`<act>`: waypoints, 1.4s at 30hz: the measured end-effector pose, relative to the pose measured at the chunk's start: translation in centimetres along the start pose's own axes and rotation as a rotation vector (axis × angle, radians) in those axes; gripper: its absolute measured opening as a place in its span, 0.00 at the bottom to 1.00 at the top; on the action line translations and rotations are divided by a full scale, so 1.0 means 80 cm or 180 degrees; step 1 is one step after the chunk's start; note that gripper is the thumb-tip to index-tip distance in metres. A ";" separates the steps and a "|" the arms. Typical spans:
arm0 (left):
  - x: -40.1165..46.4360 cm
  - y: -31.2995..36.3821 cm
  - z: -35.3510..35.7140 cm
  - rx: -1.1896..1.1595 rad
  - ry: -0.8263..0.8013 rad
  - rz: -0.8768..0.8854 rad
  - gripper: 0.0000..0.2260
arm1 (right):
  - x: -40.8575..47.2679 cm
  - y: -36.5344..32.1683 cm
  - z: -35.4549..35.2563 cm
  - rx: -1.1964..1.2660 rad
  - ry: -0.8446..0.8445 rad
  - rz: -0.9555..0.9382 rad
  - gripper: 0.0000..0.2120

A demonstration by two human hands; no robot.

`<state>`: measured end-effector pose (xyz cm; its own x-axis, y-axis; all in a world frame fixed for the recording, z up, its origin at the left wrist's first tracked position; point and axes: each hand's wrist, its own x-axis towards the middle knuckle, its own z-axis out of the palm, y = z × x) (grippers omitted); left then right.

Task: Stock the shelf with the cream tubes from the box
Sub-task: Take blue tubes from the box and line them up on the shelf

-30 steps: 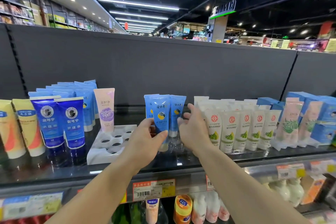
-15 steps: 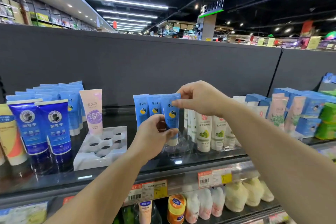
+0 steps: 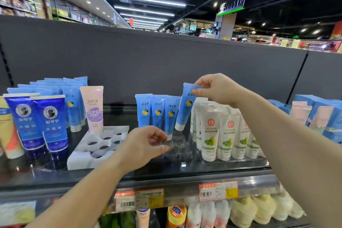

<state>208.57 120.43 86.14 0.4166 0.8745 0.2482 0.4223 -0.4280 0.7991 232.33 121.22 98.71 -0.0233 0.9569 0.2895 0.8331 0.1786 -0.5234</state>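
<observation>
- Head view: my right hand (image 3: 215,89) has its grip pinched shut on the crimped top edge of a light blue tube (image 3: 186,109), thumb and fingers closed on the flat end.
- The tube hangs tilted, cap end down and to the left, clear of the shelf (image 3: 185,170) (its white cap sits just beside the row).
- Three matching blue tubes (image 3: 158,112) stand upright, cap down, in a row just left of the held one, on the dark glossy shelf.
- My left hand (image 3: 146,146) hovers low in front of that row, grip half open, fingers curled, holding nothing; it is near a clear holder (image 3: 180,149) whose shape I cannot make out.
- Right of the held tube stand white tubes (image 3: 220,135) with green leaf prints.
- Left of the row lies a white tray (image 3: 88,155) with round holes, a pink tube (image 3: 93,109) standing at its back corner.
- Further left are dark blue tubes (image 3: 38,120).
- Price tags (image 3: 138,201) line the shelf's front edge.
</observation>
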 end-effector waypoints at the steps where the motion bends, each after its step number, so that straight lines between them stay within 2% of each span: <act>1: -0.001 -0.002 0.000 0.0180 -0.0036 0.0032 0.10 | 0.003 0.003 0.001 0.0016 -0.0009 -0.0004 0.04; 4: -0.005 -0.003 0.003 0.0708 -0.0164 0.0107 0.10 | 0.010 0.011 0.006 0.0033 -0.0055 -0.0001 0.03; 14: -0.009 0.002 0.008 0.1164 -0.0245 -0.0020 0.15 | 0.019 0.024 0.018 0.0277 -0.0193 0.0016 0.03; 19: -0.013 0.003 0.011 0.1099 -0.0198 -0.0034 0.16 | 0.020 0.019 0.019 0.0155 -0.0234 -0.0039 0.06; 26: -0.013 0.003 0.013 0.1123 -0.0184 -0.0045 0.16 | 0.020 0.017 0.029 -0.0202 -0.0454 -0.0031 0.04; 32: -0.014 0.002 0.013 0.1038 -0.0147 0.0002 0.14 | 0.024 0.016 0.026 -0.0333 -0.0509 0.0036 0.06; 39: -0.012 -0.002 0.013 0.1073 -0.0150 0.0066 0.15 | 0.020 0.014 0.024 -0.0237 -0.0498 0.0109 0.10; 42: -0.011 -0.001 0.012 0.1153 -0.0158 0.0129 0.14 | 0.013 0.003 0.019 -0.0180 -0.0423 0.0062 0.16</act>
<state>208.93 119.45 85.32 0.4737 0.8469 0.2417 0.6585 -0.5228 0.5413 231.64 122.64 97.67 -0.0765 0.9826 0.1691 0.8639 0.1500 -0.4808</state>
